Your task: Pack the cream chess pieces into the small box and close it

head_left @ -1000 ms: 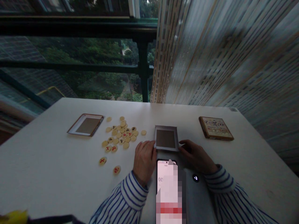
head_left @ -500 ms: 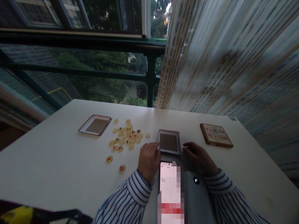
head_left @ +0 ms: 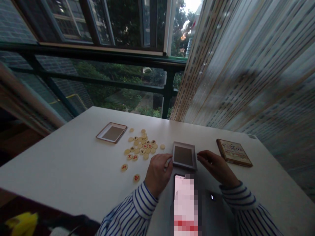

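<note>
A shallow open box tray (head_left: 184, 169) with a brown inner bottom lies in front of me. Beside its left edge rests my left hand (head_left: 158, 172), its fingers loosely bent, with a gap between thumb and forefinger. The fingertips are at the tray's side; whether they touch it is hard to see. My right hand (head_left: 218, 165) is on the other side, fingers loosely curved, tips just off the right edge. Neither hand visibly holds anything. Several round cream Chinese chess pieces (head_left: 145, 146), some with red or black characters, lie loosely spread left of the tray.
A second shallow tray (head_left: 114, 133) is at the far left. On the right lies a flat box with a printed lid (head_left: 233, 151). A lit phone (head_left: 180, 190), partly blurred out, lies between my forearms, beside a dark flat object (head_left: 213, 205). Curtain (head_left: 221, 82) hangs behind the white table (head_left: 64, 157).
The camera view has turned a little, so the whole scene sits further right and lower. The hands stay beside the tray; the pieces and boxes keep their places on the table.
</note>
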Demonstrator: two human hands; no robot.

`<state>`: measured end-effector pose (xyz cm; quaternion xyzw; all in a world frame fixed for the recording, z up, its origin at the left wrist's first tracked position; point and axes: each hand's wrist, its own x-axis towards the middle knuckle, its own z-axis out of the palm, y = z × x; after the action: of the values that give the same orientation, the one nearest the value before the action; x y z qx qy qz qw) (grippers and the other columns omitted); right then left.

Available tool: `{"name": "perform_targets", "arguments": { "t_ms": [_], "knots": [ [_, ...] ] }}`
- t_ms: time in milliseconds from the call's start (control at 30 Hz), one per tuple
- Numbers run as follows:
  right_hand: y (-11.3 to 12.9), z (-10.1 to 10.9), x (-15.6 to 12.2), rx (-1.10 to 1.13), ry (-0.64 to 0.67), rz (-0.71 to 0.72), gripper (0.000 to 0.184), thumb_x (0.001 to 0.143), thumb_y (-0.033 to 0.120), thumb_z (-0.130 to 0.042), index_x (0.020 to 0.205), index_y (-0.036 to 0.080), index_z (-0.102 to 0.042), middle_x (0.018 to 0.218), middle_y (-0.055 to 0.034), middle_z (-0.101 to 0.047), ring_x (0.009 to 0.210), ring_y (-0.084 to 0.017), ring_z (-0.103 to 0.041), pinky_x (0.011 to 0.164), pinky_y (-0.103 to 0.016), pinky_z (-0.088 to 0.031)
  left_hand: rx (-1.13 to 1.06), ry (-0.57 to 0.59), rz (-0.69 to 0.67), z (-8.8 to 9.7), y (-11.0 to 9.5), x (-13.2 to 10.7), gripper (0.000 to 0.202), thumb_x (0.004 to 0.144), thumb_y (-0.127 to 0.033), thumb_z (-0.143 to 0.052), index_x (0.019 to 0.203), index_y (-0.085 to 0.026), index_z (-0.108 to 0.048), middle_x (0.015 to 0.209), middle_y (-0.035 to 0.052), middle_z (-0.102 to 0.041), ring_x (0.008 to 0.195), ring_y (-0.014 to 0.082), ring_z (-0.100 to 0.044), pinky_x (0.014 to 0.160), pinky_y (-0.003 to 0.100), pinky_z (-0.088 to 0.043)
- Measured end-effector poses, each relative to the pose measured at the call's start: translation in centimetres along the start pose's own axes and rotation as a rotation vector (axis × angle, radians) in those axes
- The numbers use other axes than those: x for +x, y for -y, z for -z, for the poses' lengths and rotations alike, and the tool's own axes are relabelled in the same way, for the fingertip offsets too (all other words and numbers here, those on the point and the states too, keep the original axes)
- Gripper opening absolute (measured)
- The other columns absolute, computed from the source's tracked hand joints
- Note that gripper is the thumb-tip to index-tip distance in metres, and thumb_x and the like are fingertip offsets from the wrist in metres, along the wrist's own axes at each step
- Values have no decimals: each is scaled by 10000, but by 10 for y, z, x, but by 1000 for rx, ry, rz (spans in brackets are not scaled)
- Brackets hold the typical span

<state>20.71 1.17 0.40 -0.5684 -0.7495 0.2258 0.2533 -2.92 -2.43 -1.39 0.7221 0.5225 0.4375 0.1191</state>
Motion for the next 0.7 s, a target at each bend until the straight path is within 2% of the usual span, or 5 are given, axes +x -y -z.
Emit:
{"name": "perform_targets", "arguments": {
  "t_ms": [267,533,700],
  "knots": [
    [29,-9,15,-70,75,133,209,837,355,-459,861,190,-585,690,-16,-621,566,-127,-508,553,-264,-415,45,-53,44,31,21,5,189,827,-227,-517,970,-166,-624,963,72,-684,930,195,-612,846,386,-476],
    [58,-19,29,-151,139,262,164,825,275,-461,803,181,-594,674,-14,-603,587,-124,-520,559,-247,-394,78,-128,136,59,54,7,206,822,-272,-519,960,-173,-635,954,63,-683,908,179,-624,833,349,-493],
    [70,-29,37,-192,180,320,136,819,240,-471,798,172,-586,672,-13,-593,610,-124,-533,575,-239,-380,120,-155,209,70,80,6,236,813,-280,-516,973,-150,-630,943,76,-683,895,191,-629,822,347,-500]
  ]
}}
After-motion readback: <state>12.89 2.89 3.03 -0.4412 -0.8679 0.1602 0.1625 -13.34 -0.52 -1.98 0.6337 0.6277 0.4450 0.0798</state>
